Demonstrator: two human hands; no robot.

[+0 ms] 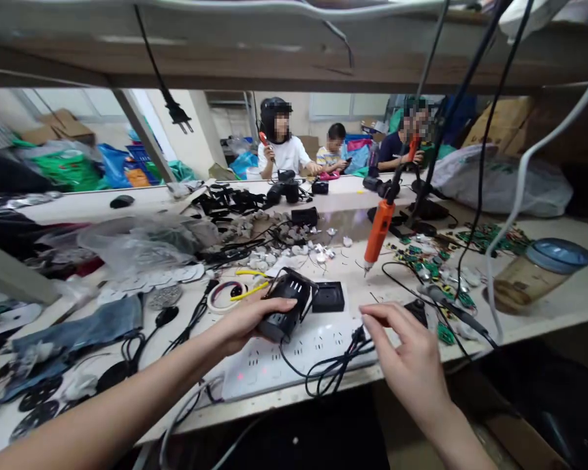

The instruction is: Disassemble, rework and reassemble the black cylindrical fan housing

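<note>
My left hand (259, 320) is wrapped round a black device (288, 303) with slots in its casing, held above the near part of the bench. A black cable (330, 372) runs from the device in loose coils over a white power strip (294, 356). At the right end of the strip my right hand (396, 339) has thumb and forefinger pressed together, close to the cable's bundled end; whatever lies between the fingertips is too small to name. Just behind the device lies a black square tray (328, 297). An orange electric screwdriver (379, 232) hangs behind my right hand.
Green circuit boards (451, 294) and a soldering iron (463, 316) lie to the right, near a blue-lidded container (543, 274). Tape (215, 297), pliers with yellow handles (249, 290) and small white parts (294, 248) lie behind. Cables hang down. Several people sit across the bench.
</note>
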